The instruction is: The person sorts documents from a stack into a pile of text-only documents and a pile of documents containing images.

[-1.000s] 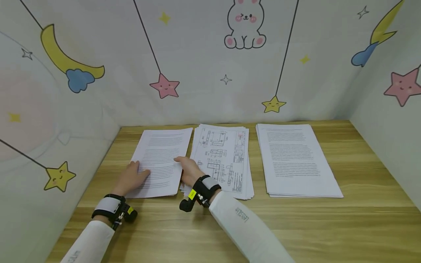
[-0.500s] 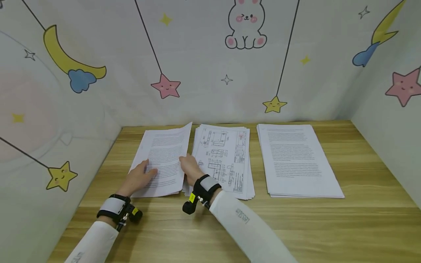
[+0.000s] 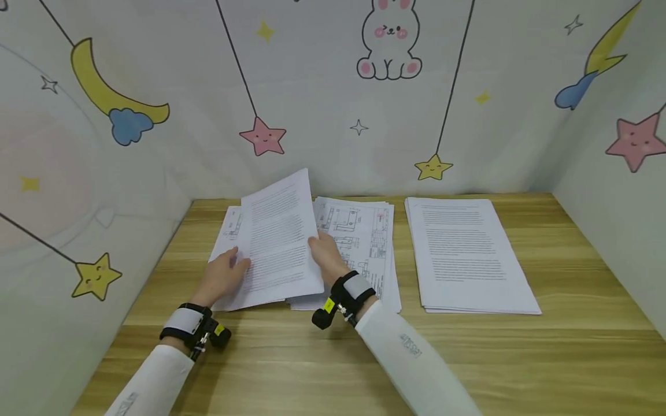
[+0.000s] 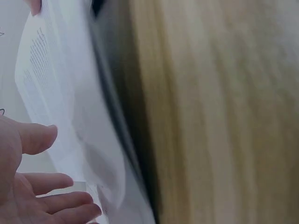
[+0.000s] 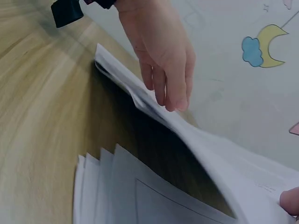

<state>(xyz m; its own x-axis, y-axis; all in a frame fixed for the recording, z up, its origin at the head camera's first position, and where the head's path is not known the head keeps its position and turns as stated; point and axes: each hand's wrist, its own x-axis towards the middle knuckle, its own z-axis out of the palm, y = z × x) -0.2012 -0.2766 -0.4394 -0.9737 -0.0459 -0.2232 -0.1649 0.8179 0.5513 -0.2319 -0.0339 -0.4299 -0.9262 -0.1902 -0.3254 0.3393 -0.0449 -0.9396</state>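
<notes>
A printed text sheet (image 3: pixel 281 242) is raised at its right side in the head view, tilted over the left paper stack (image 3: pixel 221 237). My right hand (image 3: pixel 328 254) pinches its right edge, thumb on the printed face; only that thumb (image 5: pixel 290 201) shows in the right wrist view. Line drawings appear on the page uncovered beneath, at the left. My left hand (image 3: pixel 222 280) lies at the sheet's lower left, its fingers (image 4: pixel 67 201) extended and apart in the left wrist view. The lifted paper bows between both hands.
A middle stack of technical drawings (image 3: pixel 382 231), its edges uneven, lies partly under the raised sheet and right hand. Farther right is another stack of text pages (image 3: pixel 468 254). All rest on a wood-grain table (image 3: pixel 468 358) against a cartoon-printed backdrop (image 3: pixel 333 86).
My right hand has lifted the sheet's right edge and drawn it rightward over the middle stack, exposing a drawing page below. My left hand has shifted slightly right.
</notes>
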